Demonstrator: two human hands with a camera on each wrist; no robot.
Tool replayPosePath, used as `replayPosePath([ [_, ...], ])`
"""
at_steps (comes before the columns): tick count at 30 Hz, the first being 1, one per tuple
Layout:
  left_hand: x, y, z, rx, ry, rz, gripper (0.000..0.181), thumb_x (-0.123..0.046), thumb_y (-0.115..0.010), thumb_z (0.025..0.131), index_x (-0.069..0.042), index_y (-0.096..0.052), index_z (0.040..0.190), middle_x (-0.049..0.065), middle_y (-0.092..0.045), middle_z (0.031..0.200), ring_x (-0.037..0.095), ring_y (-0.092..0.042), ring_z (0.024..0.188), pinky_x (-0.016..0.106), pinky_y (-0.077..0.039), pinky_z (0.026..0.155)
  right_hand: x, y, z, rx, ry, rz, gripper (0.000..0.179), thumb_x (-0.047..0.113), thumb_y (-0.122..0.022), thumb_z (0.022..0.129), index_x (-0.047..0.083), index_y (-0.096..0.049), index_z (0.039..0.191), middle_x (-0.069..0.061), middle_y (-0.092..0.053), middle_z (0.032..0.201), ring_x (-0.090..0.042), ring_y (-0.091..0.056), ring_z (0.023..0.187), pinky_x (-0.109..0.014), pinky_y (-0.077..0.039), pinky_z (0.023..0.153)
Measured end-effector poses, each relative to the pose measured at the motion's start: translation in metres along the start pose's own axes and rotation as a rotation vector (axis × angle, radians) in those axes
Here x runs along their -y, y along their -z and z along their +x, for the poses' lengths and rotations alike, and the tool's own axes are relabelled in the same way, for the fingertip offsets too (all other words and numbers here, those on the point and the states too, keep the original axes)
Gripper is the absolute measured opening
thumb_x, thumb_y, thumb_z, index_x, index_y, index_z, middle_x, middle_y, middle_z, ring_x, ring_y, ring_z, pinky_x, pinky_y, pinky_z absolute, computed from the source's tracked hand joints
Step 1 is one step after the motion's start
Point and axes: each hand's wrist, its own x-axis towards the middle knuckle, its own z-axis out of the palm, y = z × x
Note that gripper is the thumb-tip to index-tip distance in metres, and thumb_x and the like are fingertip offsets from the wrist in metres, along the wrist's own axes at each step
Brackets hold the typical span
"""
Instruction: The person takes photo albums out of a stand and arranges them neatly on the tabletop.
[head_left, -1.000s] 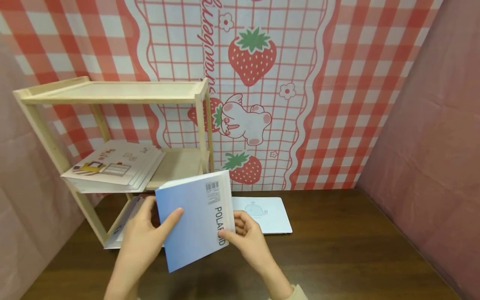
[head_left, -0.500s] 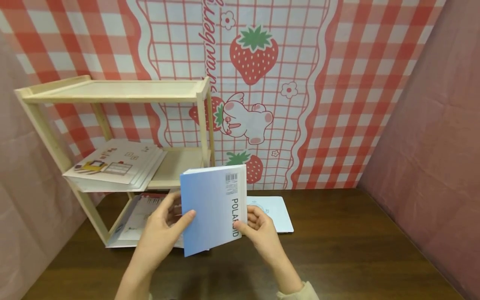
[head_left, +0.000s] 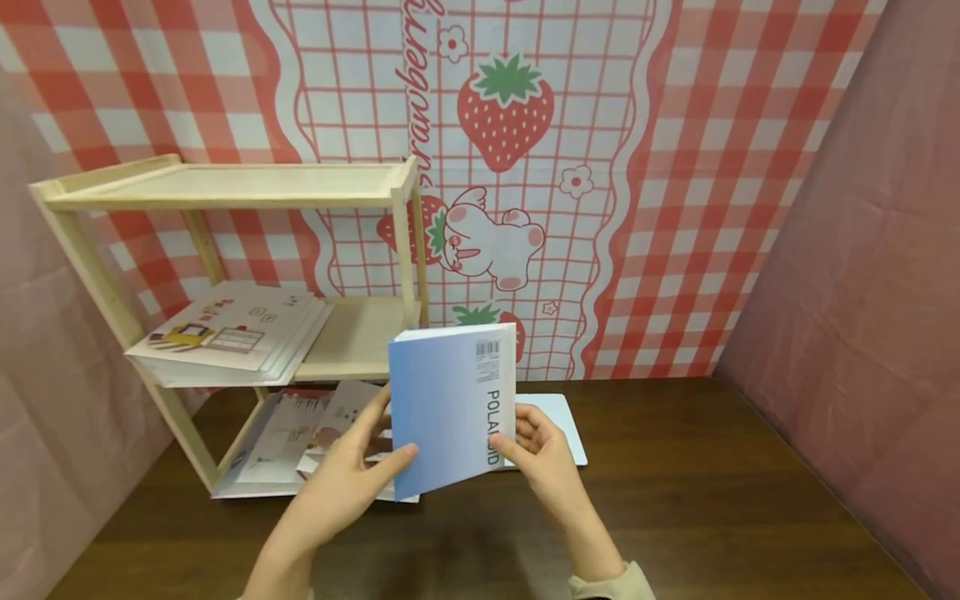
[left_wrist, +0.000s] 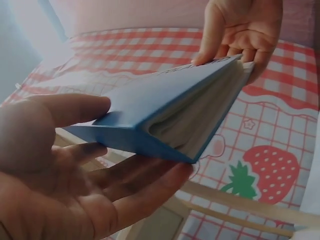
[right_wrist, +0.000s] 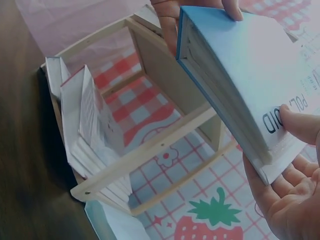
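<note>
A blue-to-white photo album (head_left: 450,400) printed "POLAROID" is held up above the table, its back cover facing the head camera. My left hand (head_left: 337,487) grips its blue spine side, thumb on the cover and fingers underneath, as the left wrist view shows. My right hand (head_left: 551,467) pinches the opposite edge, with its thumb beside the lettering. In the right wrist view the album (right_wrist: 240,65) is closed, and its page edges show between the covers. Behind it a flat white book (head_left: 558,421) lies on the table, mostly hidden.
At the left stands a wooden shelf rack (head_left: 225,200). Its middle shelf carries a stack of white books (head_left: 225,329), left of a bare board (head_left: 356,333). More books (head_left: 273,454) lie on the bottom level. A checked strawberry cloth (head_left: 690,208) hangs behind the dark table (head_left: 675,500).
Both hands have moved right with the album, and it has turned slightly more upright. It now covers more of the white book, while more books on the bottom level show.
</note>
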Motion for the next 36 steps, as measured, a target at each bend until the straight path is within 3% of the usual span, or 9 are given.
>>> replayPosePath([
  [4, 0.003, -0.007, 0.003, 0.067, -0.015, -0.028, 0.075, -0.03, -0.057, 0.081, -0.041, -0.004, 0.132, 0.0, -0.034, 0.128, 0.02, -0.041, 0.109, 0.035, -0.04, 0.082, 0.003, 0.003, -0.001, 0.008, 0.003, 0.022, 0.034, 0.008, -0.059, 0.078, 0.0, -0.045, 0.108, -0.014, -0.056, 0.096, -0.02, -0.057, 0.085, -0.032, -0.048, 0.07],
  [8, 0.003, -0.013, 0.004, 0.072, 0.003, -0.079, 0.077, -0.024, -0.058, 0.08, -0.041, -0.002, 0.132, 0.001, -0.035, 0.126, 0.019, -0.042, 0.108, 0.033, -0.041, 0.08, -0.002, 0.008, 0.0, 0.052, 0.076, 0.011, 0.035, 0.01, -0.056, 0.081, -0.003, -0.042, 0.11, -0.015, -0.056, 0.097, -0.021, -0.058, 0.084, -0.033, -0.048, 0.068],
  [9, 0.002, -0.014, 0.005, 0.066, 0.011, -0.083, 0.078, -0.025, -0.058, 0.08, -0.041, -0.002, 0.132, 0.001, -0.035, 0.126, 0.018, -0.042, 0.107, 0.033, -0.041, 0.08, -0.021, 0.016, 0.005, 0.081, 0.123, 0.027, 0.035, 0.012, -0.055, 0.082, -0.002, -0.042, 0.111, -0.015, -0.056, 0.099, -0.02, -0.057, 0.086, -0.032, -0.048, 0.069],
  [14, 0.0, -0.018, 0.006, 0.029, 0.042, -0.088, 0.078, -0.031, -0.061, 0.077, -0.039, -0.007, 0.132, 0.0, -0.037, 0.125, 0.02, -0.042, 0.107, 0.033, -0.041, 0.078, -0.044, 0.032, 0.013, 0.145, 0.205, 0.062, 0.037, 0.015, -0.054, 0.083, -0.001, -0.041, 0.114, -0.016, -0.055, 0.103, -0.023, -0.057, 0.088, -0.033, -0.048, 0.067],
  [18, 0.001, -0.021, 0.006, 0.016, 0.057, -0.102, 0.075, -0.032, -0.062, 0.076, -0.037, -0.013, 0.132, 0.005, -0.042, 0.118, 0.022, -0.046, 0.1, 0.03, -0.044, 0.071, -0.035, 0.034, 0.011, 0.187, 0.192, 0.048, 0.035, 0.012, -0.05, 0.085, 0.0, -0.038, 0.116, -0.016, -0.056, 0.103, -0.024, -0.058, 0.085, -0.034, -0.049, 0.063],
  [23, 0.003, -0.025, 0.007, 0.057, 0.073, -0.11, 0.072, -0.034, -0.06, 0.077, -0.032, -0.016, 0.134, 0.011, -0.043, 0.115, 0.023, -0.049, 0.096, 0.031, -0.046, 0.069, -0.004, 0.029, 0.0, 0.139, 0.036, -0.008, 0.034, 0.017, -0.05, 0.085, 0.003, -0.035, 0.113, -0.012, -0.059, 0.097, -0.025, -0.059, 0.08, -0.039, -0.049, 0.064],
  [27, 0.005, -0.03, 0.008, 0.073, 0.06, -0.085, 0.074, -0.036, -0.06, 0.076, -0.032, -0.014, 0.134, 0.011, -0.041, 0.119, 0.024, -0.048, 0.098, 0.031, -0.045, 0.07, 0.006, 0.031, -0.001, 0.124, -0.006, -0.002, 0.031, 0.012, -0.049, 0.086, 0.002, -0.034, 0.111, -0.009, -0.06, 0.095, -0.024, -0.06, 0.079, -0.04, -0.049, 0.063],
  [31, 0.008, -0.034, 0.01, 0.092, 0.046, -0.115, 0.077, -0.033, -0.062, 0.075, -0.034, -0.012, 0.134, 0.01, -0.038, 0.121, 0.025, -0.045, 0.1, 0.03, -0.044, 0.07, 0.005, 0.033, -0.001, 0.119, 0.021, 0.016, 0.032, 0.014, -0.049, 0.086, 0.003, -0.035, 0.113, -0.008, -0.06, 0.095, -0.022, -0.06, 0.077, -0.041, -0.049, 0.06],
  [36, 0.012, -0.037, 0.012, 0.119, 0.024, -0.212, 0.082, -0.023, -0.066, 0.074, -0.033, -0.011, 0.134, 0.014, -0.038, 0.119, 0.026, -0.046, 0.099, 0.031, -0.046, 0.07, -0.015, 0.042, 0.006, 0.132, 0.058, 0.039, 0.036, 0.019, -0.049, 0.086, 0.006, -0.035, 0.117, -0.008, -0.059, 0.094, -0.021, -0.06, 0.076, -0.039, -0.049, 0.059],
])
